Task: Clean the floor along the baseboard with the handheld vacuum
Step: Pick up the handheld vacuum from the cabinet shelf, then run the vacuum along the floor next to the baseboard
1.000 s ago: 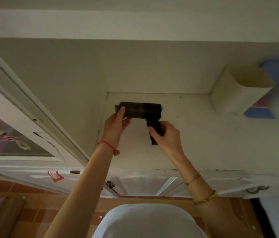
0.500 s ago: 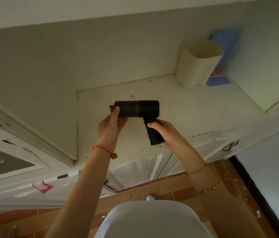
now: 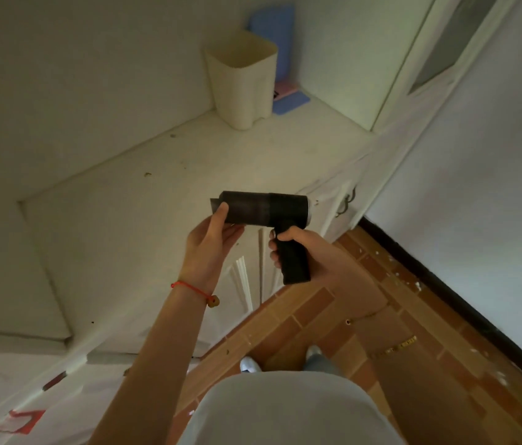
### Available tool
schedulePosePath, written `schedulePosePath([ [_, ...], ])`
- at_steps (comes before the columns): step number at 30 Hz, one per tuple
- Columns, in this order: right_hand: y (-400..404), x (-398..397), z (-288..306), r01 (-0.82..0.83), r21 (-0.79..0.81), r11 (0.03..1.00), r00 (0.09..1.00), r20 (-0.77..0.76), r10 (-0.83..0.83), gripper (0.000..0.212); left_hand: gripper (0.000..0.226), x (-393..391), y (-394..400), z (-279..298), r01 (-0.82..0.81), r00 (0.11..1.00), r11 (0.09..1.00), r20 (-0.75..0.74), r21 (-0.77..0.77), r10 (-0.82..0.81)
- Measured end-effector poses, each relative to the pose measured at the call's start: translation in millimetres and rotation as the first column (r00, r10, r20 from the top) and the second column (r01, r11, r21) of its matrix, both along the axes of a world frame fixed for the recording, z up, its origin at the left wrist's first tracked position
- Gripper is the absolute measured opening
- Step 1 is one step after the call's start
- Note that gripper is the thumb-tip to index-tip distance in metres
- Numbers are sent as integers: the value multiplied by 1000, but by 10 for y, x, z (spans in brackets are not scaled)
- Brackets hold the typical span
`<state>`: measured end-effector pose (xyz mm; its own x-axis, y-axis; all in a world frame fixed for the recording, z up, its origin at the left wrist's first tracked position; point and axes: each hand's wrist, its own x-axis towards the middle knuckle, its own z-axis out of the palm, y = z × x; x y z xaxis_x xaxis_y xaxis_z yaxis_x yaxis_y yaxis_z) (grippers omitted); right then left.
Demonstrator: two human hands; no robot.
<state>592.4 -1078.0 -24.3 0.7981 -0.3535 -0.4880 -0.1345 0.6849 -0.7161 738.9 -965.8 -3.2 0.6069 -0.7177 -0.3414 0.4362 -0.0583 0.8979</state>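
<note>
**Q:** White shelf (image 3: 144,239) status?

**A:** Vacuum (image 3: 266,208) lifted off it since a second ago. My right hand (image 3: 304,248) clenches the grip; my left hand (image 3: 211,242) cups the nozzle. Debris along the baseboard (image 3: 446,284) awaits, I judge.

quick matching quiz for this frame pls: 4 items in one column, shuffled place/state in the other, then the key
Things:
1. handheld vacuum
2. cream bin
3. baseboard
4. red string bracelet

Places or states:
A. dark strip where the wall meets the tiled floor, white specks beside it
B. on the left wrist
C. held off the counter, right hand round the grip, left hand at the nozzle end
D. standing upright at the back of the white counter, blue items behind it

Pairs: 1-C, 2-D, 3-A, 4-B
</note>
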Motion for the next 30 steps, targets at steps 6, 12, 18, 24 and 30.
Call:
schedulePosePath([
  [6, -34, -658, -53, 148, 40, 988, 988, 31, -150, 10, 29, -493, -235, -102, 169, 982, 984, 83, 51, -173],
  [12, -62, -1484, -117, 279, 65, 958, 959, 23, -281, 14, 35, -1196, -478, -161, 312, 936, 946, 141, 84, -321],
  [18, -47, -2494, -149, 389, 35, 920, 921, -28, -389, 15, 26, -2079, -708, -194, 452, 886, 888, 76, 89, -458],
  [24, -118, -3394, -227, 459, 27, 888, 887, -77, -456, 26, 30, -2933, -931, -243, 530, 848, 843, -22, 96, -530],
  [30, -291, -3953, -323, 524, 83, 847, 850, -104, -516, 26, 25, -3455, -1211, -361, 566, 824, 812, -65, 140, -563],
])
